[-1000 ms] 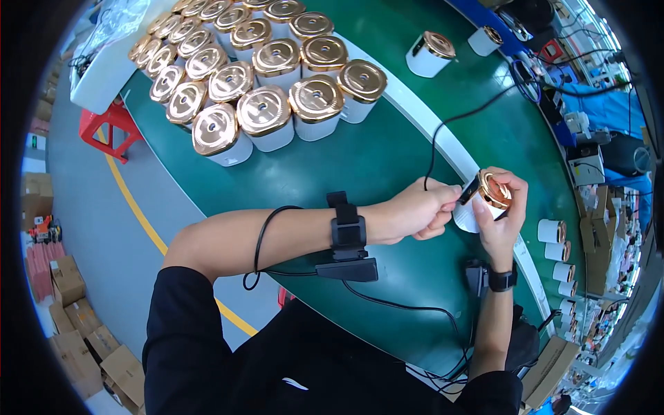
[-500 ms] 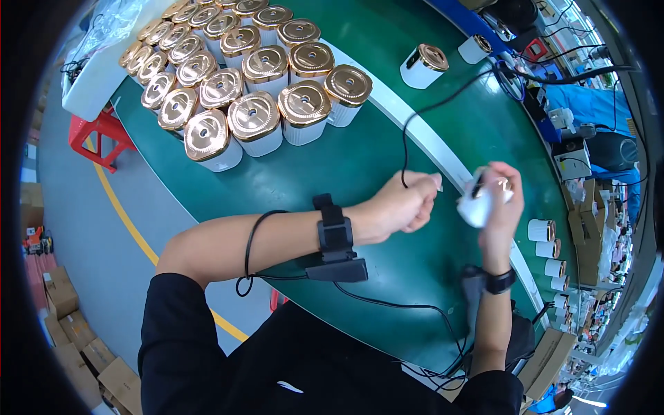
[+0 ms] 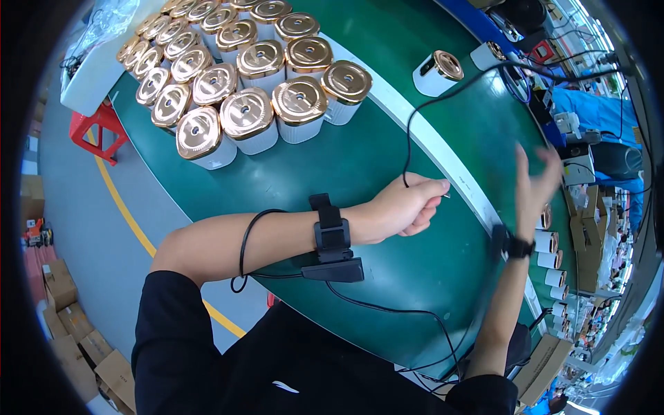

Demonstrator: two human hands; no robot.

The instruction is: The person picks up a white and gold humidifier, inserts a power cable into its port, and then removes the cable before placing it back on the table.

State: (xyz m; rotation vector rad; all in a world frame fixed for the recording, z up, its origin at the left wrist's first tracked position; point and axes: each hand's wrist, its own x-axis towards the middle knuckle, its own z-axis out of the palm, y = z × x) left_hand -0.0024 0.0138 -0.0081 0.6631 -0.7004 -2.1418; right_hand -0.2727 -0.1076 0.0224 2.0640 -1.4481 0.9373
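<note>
My left hand point(image 3: 408, 207) is closed around the end of a black cable point(image 3: 409, 138), with a small metal plug tip point(image 3: 446, 196) showing by the thumb. The cable loops up and away to the far right. My right hand point(image 3: 536, 183) is empty, its fingers spread and somewhat blurred, above the far green strip. Just beyond its wrist stands a white canister with a shiny gold lid point(image 3: 546, 216), partly hidden by the hand. Both wrists wear black straps; a dark box hangs from the left strap point(image 3: 333, 270).
Several rows of gold-lidded white canisters point(image 3: 299, 100) fill the table's far left. A white rail point(image 3: 443, 152) divides the green table point(image 3: 277, 187) from the strip, where more canisters point(image 3: 437, 73) stand. A red stool point(image 3: 97, 135) and cardboard boxes point(image 3: 114, 377) are at the left.
My right hand has let go of the white canister and moved right, fingers opening. The canisters on the far strip have shifted rightward and nearer. My left hand keeps the cable almost in place.
</note>
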